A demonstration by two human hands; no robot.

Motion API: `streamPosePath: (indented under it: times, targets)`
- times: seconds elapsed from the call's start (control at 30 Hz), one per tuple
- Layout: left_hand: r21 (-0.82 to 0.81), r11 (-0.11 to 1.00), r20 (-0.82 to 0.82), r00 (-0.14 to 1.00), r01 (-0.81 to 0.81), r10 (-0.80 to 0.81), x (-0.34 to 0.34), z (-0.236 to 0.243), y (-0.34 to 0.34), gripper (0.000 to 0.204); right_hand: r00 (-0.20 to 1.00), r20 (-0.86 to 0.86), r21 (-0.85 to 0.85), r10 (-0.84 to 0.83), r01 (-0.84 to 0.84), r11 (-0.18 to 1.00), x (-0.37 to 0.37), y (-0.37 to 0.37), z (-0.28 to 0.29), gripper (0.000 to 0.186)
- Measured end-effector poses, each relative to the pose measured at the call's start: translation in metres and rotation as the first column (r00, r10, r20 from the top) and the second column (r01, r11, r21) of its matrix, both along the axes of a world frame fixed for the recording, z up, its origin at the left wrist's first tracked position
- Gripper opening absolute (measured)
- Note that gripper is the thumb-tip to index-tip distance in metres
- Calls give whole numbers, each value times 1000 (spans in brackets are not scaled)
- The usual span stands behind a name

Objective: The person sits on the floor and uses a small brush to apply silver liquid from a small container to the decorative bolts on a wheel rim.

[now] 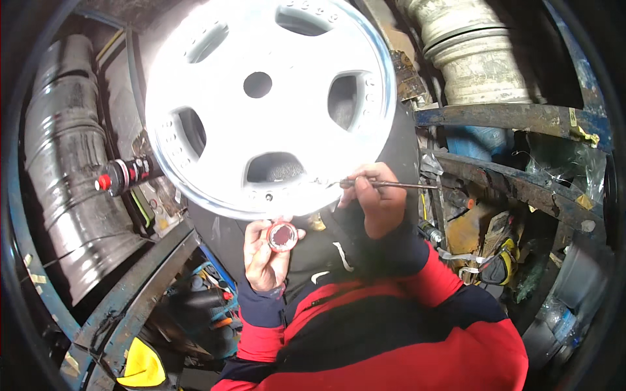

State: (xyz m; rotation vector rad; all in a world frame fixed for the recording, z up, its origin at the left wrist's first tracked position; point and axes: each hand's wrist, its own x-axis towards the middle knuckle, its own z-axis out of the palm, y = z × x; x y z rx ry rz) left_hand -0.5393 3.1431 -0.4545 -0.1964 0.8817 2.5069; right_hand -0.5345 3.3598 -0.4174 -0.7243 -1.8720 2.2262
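Stacked rims [68,130] at left, white wheel [287,120] over a dark surface [404,153], pale rims [473,58] at right.
Black bottle [135,174], contents I cannot make out; left hand [263,262], clamped on red cup [283,236] holding dark red matter, below the wheel; right hand [379,203], clamped on slender tool [399,185] near the wheel's lower edge.

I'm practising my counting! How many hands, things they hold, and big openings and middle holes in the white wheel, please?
Hands: 2 (left hand, right hand)
Held things: 2 (small red container, thin tool)
Big openings in the white wheel: 5
Middle hole: 1
Total: 10
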Motion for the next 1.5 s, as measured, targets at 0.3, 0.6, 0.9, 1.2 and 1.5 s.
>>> streamPosePath:
  times: [0.3,0.6,0.9,1.2,1.5]
  targets:
    - [53,998,7,1000,-19,19,-5,12,9,38,991,-124,-190,-47,23,982,5,-1,-4,11]
    - [51,999,66,998,-20,17,-14,20,27,37,976,-189,45,109,-102,994,9,5,5,11]
    - [-22,999,48,999,26,-25,-13,23,34,41,886,-294,474,359,-190,860,1,13,18,21]
    - [-33,996,10,997,82,-82,2,25,46,35,840,-257,711,477,-169,682,6,17,31,19]
    - [-36,987,94,984,158,-154,12,22,48,36,844,-261,709,469,-163,687,16,26,32,17]
